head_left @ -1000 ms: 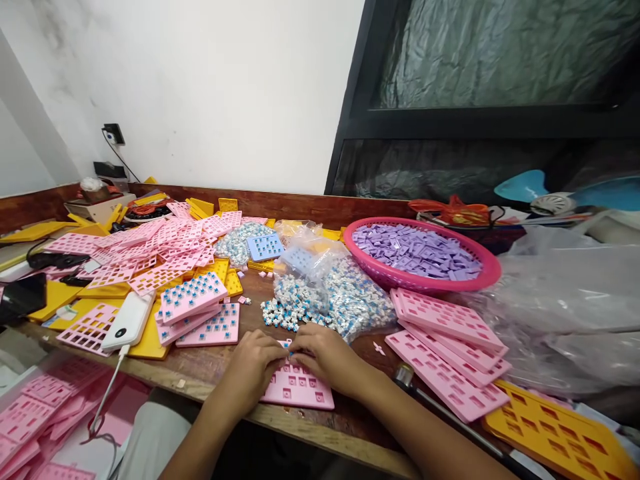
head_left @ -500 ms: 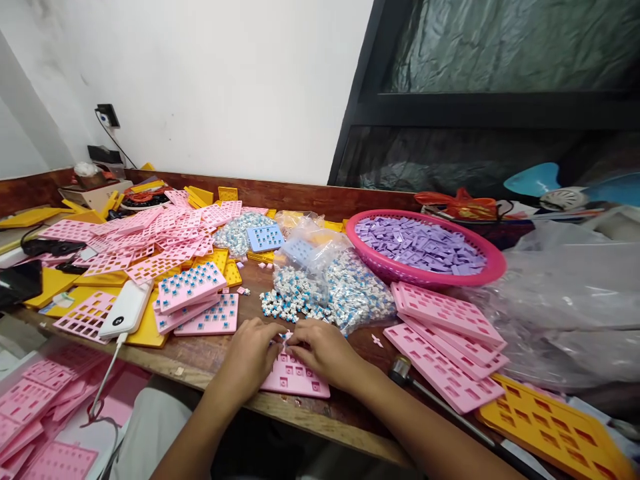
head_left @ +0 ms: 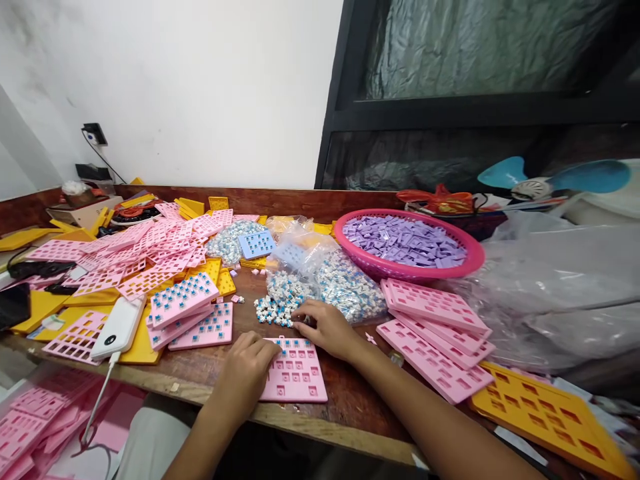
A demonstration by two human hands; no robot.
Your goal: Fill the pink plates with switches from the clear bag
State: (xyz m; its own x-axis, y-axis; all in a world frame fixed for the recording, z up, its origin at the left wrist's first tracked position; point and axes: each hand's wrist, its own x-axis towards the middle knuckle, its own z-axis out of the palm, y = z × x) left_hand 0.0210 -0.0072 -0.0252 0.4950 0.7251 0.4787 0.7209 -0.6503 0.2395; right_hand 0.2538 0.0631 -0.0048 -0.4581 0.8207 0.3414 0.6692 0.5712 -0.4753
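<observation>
A pink keypad plate lies flat near the table's front edge, with several blue key switches seated along its top row and bare square holes lower down. My left hand grips the plate's left side, fingers curled over its upper left corner. Beyond the plate, my right hand reaches to the front of a loose pile of white-and-blue switches. Its thumb and forefinger are apart at the pile's edge, and no switch shows between them. A clear plastic bag of switches lies behind that hand.
Pink plates with switches are stacked at left, beside a white power bank. Bare pink plates and a yellow plate lie at right. A pink basket of purple keycaps stands behind.
My right hand has left the plate and moved forward to the switch pile. My left hand has shifted to the plate's left edge. The view has swung slightly right.
</observation>
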